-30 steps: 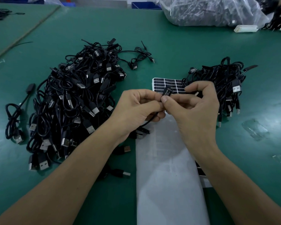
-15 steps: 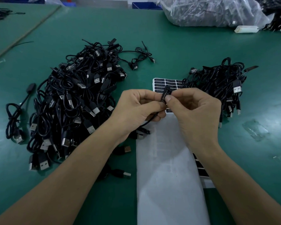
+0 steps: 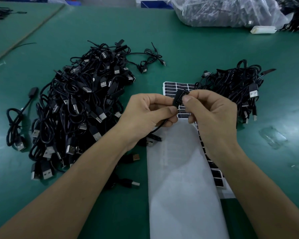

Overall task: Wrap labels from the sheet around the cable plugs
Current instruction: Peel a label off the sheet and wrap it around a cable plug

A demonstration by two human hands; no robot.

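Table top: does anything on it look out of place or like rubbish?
Yes: crumpled scraps of clear film lie loose on the green table, right of the smaller cable pile. They look like discarded wrapping.

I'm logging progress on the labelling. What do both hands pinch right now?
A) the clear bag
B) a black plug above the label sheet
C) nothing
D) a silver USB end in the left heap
B: the left hand and right hand both pinch the black plug, held above the label sheet.
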